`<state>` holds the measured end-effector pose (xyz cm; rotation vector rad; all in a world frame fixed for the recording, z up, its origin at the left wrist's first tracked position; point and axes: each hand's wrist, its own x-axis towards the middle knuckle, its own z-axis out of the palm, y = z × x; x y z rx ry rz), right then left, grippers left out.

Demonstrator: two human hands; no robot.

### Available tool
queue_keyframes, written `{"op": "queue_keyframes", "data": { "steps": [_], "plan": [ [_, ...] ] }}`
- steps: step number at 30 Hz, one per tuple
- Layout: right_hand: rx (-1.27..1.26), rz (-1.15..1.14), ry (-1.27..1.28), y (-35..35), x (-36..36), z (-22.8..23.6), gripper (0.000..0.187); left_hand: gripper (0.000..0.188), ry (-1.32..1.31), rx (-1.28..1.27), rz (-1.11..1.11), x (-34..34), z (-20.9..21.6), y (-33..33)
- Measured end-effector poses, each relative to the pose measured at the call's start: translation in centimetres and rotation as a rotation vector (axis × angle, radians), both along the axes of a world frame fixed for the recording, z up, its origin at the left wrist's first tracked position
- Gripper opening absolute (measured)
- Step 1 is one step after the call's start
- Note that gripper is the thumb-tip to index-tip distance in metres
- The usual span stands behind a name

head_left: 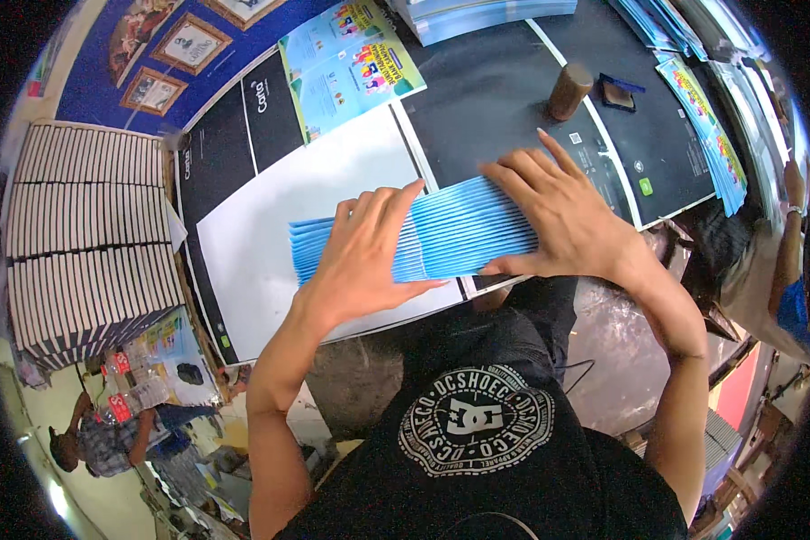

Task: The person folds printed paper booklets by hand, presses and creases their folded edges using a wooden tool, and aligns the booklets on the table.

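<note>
A long row of light-blue folded booklets (472, 225) lies across the near part of the table, their folded edges fanned side by side. My left hand (355, 247) grips across the row left of its middle, thumb on the near side and fingers over the far side. Some booklets stick out to the left of that hand. At the right end my right hand (571, 211) clasps the row, its thumb at the near edge and one finger raised. Under the left part lies a large white sheet (270, 243). The booklets' covers are hidden.
Beyond my right hand stand a brown cylinder (569, 93) and a small dark open case (619, 93). Printed colourful sheets (351, 67) and a blue paper stack (486, 20) lie at the back. Tall book stacks (90, 216) rise at left; more booklets (706, 135) are at right.
</note>
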<state>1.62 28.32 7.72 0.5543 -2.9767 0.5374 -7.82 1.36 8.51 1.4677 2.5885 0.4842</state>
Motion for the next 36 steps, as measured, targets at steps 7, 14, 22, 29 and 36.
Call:
{"op": "queue_keyframes", "data": {
  "steps": [7, 14, 22, 29, 36],
  "plan": [
    [-0.025, 0.024, 0.133, -1.1, 0.5, 0.4, 0.091, 0.067, -0.054, 0.119, -0.021, -0.3, -0.6, -0.6],
    [-0.125, 0.078, 0.081, -0.9, -0.4, -0.1, 0.058, 0.066, -0.091, 0.167, -0.029, 0.0, -0.3, -0.3],
    [-0.219, 0.136, 0.041, -1.0, -0.9, -0.4, 0.031, 0.03, -0.131, 0.208, -0.062, -0.8, -0.9, -0.3],
    [-0.124, 0.074, 0.078, -0.9, 0.1, 2.2, 0.034, 0.033, -0.059, 0.193, -0.114, -0.3, 1.4, 0.0],
    [-0.116, 0.053, 0.083, -0.6, -0.6, -0.6, 0.05, 0.054, -0.014, 0.108, -0.114, -0.9, -1.0, 0.7]
  ]
}}
